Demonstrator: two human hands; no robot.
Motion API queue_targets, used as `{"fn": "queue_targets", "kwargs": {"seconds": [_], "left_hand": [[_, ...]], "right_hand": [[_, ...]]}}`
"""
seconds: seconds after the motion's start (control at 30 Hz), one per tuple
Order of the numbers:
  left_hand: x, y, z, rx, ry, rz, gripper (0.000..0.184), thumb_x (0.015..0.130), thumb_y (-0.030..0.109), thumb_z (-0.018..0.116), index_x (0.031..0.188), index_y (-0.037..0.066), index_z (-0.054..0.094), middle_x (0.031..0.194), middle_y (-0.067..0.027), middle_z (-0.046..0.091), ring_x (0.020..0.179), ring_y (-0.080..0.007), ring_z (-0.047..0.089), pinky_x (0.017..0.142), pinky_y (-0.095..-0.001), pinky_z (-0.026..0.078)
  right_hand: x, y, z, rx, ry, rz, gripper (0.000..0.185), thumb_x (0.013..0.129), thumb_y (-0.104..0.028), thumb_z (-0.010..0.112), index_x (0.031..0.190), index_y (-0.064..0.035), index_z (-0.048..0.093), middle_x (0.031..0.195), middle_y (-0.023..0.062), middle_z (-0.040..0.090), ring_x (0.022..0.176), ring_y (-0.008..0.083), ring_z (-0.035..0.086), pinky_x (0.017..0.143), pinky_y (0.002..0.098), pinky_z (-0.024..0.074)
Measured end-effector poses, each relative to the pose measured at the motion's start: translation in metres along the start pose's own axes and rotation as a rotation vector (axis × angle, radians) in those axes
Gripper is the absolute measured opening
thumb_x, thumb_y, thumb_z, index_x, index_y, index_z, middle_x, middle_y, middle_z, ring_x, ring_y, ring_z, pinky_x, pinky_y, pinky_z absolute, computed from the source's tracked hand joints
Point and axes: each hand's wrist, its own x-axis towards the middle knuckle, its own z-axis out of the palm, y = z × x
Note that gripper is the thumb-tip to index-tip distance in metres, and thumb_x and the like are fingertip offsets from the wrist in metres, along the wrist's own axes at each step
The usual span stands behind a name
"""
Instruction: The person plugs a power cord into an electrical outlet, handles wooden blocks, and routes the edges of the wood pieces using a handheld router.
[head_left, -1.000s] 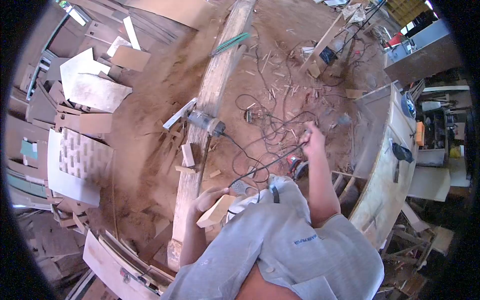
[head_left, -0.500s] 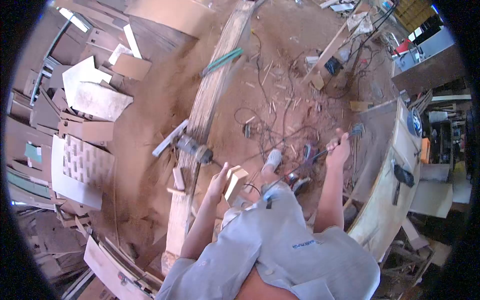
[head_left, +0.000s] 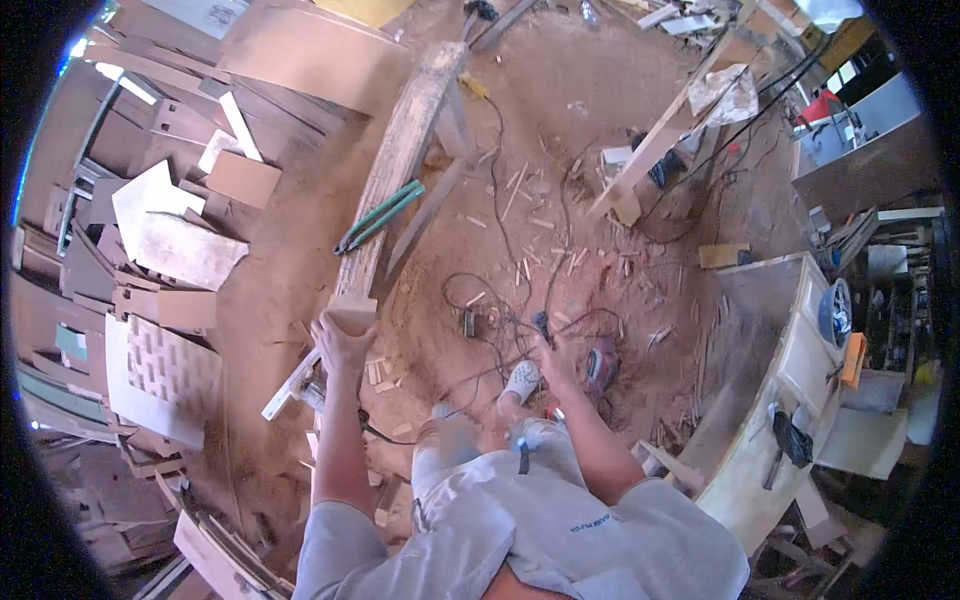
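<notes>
My left hand [head_left: 343, 347] grips a pale wooden block [head_left: 354, 315] at the near part of the long wooden beam [head_left: 400, 150]. Closed round a slim dark thing with a thicker end [head_left: 541, 323], my right hand [head_left: 558, 362] hangs over the littered floor; I cannot tell its kind. Green-handled cutters [head_left: 385, 215] lie across the beam beyond the block. Beside my left forearm is a power tool [head_left: 314, 397], partly hidden, with a pale bar [head_left: 290, 385] by it.
Cables [head_left: 500, 180] and wood offcuts [head_left: 380, 375] litter the dirt floor. A reddish power tool [head_left: 600, 366] lies near my right foot. Boards and sheets [head_left: 165, 380] are piled at left. A pale curved panel [head_left: 770, 400] stands at right.
My left hand has moved left and forward with the wooden block, onto the beam. My right hand has come down and inward to the left, still holding the dark thing. The view has shifted.
</notes>
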Motion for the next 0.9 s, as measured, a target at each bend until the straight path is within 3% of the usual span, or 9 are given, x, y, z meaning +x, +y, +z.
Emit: {"fn": "queue_targets", "kwargs": {"seconds": [0.13,0.37,0.47,0.53,0.67,0.7,0.73,0.8,0.9], "left_hand": [[0.033,-0.009,0.034,0.086,-0.020,0.121,0.119,0.076,0.042,0.093,0.165,-0.006,0.030,0.152,-0.0321,0.046,0.148,-0.0493,0.041,0.129,-0.0560,0.031],[0.046,-0.036,0.098,0.076,0.057,0.091,0.131,0.078,0.055,0.092,0.171,-0.002,0.020,0.166,-0.0368,0.034,0.156,-0.0539,0.031,0.130,-0.0613,0.028],[0.052,-0.048,0.104,0.139,0.050,0.167,0.134,0.078,0.057,0.092,0.173,-0.001,0.017,0.168,-0.0346,0.033,0.157,-0.0518,0.031,0.130,-0.0606,0.028],[0.057,-0.042,0.106,-0.041,0.041,0.155,0.129,0.081,0.057,0.090,0.173,0.000,0.020,0.171,-0.0293,0.033,0.160,-0.0447,0.032,0.131,-0.0576,0.026],[0.067,-0.074,0.116,-0.099,0.055,0.184,0.129,0.082,0.067,0.085,0.173,0.001,0.023,0.174,-0.0238,0.031,0.161,-0.0378,0.031,0.131,-0.0547,0.025],[0.065,-0.069,0.114,-0.028,0.057,0.168,0.130,0.081,0.070,0.083,0.174,0.001,0.022,0.175,-0.0224,0.029,0.160,-0.0373,0.033,0.131,-0.0544,0.026],[0.064,-0.076,0.110,-0.034,0.044,0.142,0.125,0.084,0.066,0.081,0.173,0.001,0.023,0.173,-0.0221,0.032,0.157,-0.0377,0.036,0.129,-0.0542,0.028],[0.047,-0.129,0.086,-0.299,-0.029,-0.072,0.114,0.088,0.058,0.078,0.171,-0.001,0.026,0.170,-0.0216,0.038,0.152,-0.0384,0.044,0.127,-0.0538,0.034],[0.028,-0.154,0.053,-0.606,-0.102,-0.247,0.090,0.098,0.044,0.071,0.165,-0.004,0.036,0.162,-0.0212,0.051,0.144,-0.0399,0.056,0.125,-0.0544,0.041]], "right_hand": [[0.007,0.009,0.023,-0.373,-0.012,-0.049,0.047,0.103,-0.040,0.071,0.121,0.0031,0.074,0.104,0.0279,0.078,0.091,0.0518,0.074,0.083,0.0552,0.0577],[0.048,0.140,0.115,-0.360,-0.118,0.218,0.044,0.104,-0.038,0.065,0.118,0.0031,0.075,0.101,0.0373,0.074,0.104,0.0545,0.072,0.092,0.0619,0.0543],[0.086,0.222,0.170,-0.448,-0.270,0.350,0.044,0.105,-0.038,0.062,0.121,0.0007,0.076,0.106,0.0358,0.075,0.107,0.0548,0.072,0.096,0.0614,0.0544],[0.128,0.230,0.203,-0.612,-0.293,0.391,0.046,0.105,-0.040,0.061,0.122,0.0002,0.075,0.113,0.0343,0.075,0.111,0.0534,0.071,0.099,0.0600,0.0542],[0.198,0.325,0.282,-0.650,-0.436,0.344,0.044,0.109,-0.037,0.057,0.133,-0.0027,0.071,0.123,0.0319,0.073,0.117,0.0485,0.071,0.103,0.0572,0.0552],[0.203,0.371,0.312,-0.690,-0.355,0.192,0.045,0.110,-0.037,0.056,0.137,-0.0039,0.070,0.130,0.0299,0.072,0.122,0.0476,0.069,0.105,0.0568,0.0543],[0.208,0.410,0.342,-0.724,-0.264,0.034,0.045,0.111,-0.036,0.055,0.141,-0.0050,0.068,0.136,0.0279,0.070,0.127,0.0467,0.067,0.108,0.0564,0.0534],[0.233,0.406,0.365,-0.782,-0.404,0.082,0.046,0.111,-0.036,0.055,0.147,-0.0085,0.064,0.146,0.0231,0.066,0.137,0.0459,0.060,0.117,0.0572,0.0468],[0.251,0.464,0.402,-0.975,-0.297,-0.235,0.046,0.111,-0.034,0.055,0.150,-0.0109,0.064,0.150,0.0213,0.065,0.140,0.0464,0.058,0.123,0.0584,0.0405]]}}
